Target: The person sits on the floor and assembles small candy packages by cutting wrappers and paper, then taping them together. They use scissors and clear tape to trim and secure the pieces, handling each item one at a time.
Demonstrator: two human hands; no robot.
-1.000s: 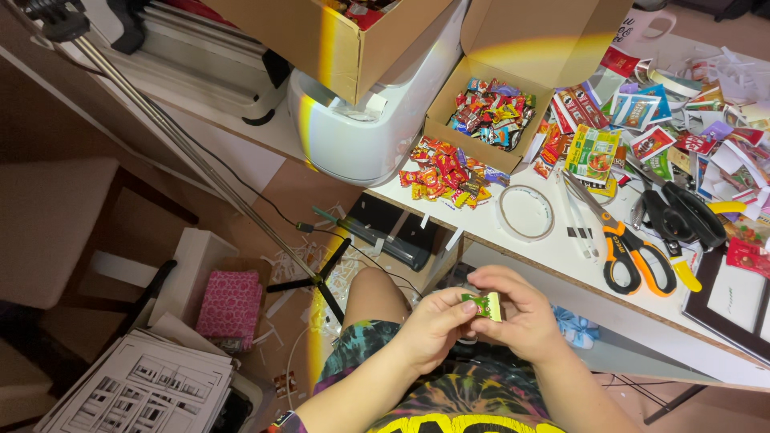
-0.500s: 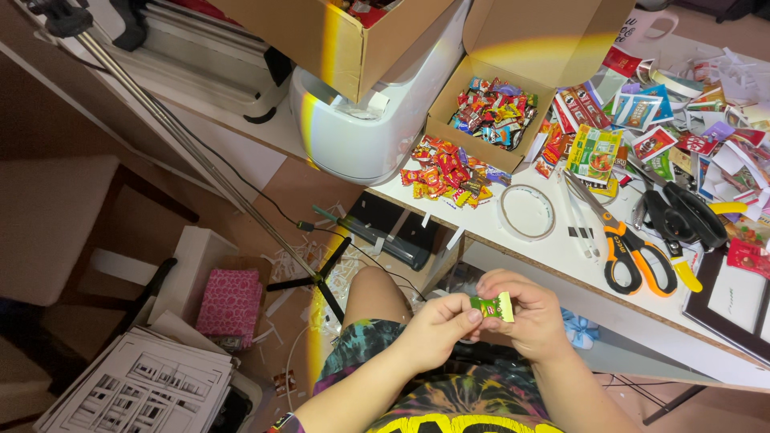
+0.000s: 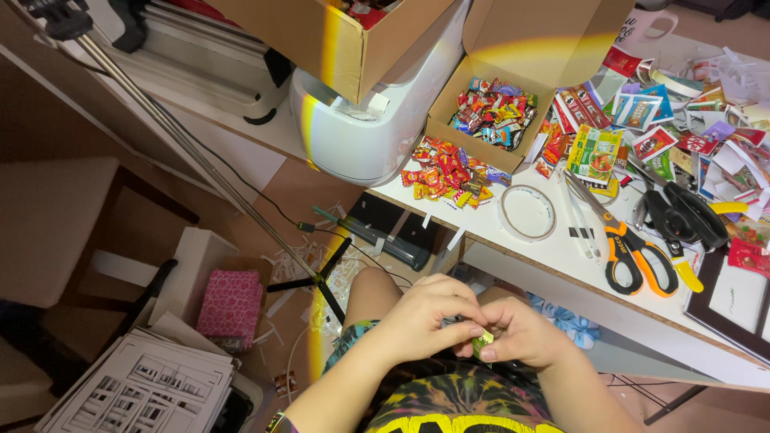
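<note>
Both hands meet below the scissors [image 3: 634, 252]: left hand [image 3: 421, 317] and right hand [image 3: 521, 333] fingers pinch a small green-yellow packet [image 3: 482, 344], its axis hard to tell. White surface [image 3: 561, 256] cluttered with candy; cardboard-strewn floor [image 3: 297, 192] beneath.

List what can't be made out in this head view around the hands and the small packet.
- Small yellow-green packet: mostly hidden by the fingers of the left hand and right hand; shape and print unclear.
- Open brown cardboard box on the white machine: cut off by the top edge.
- Black frame: cut off by the right edge.
- Orange-handled scissors: blade tips blend into clutter.
</note>
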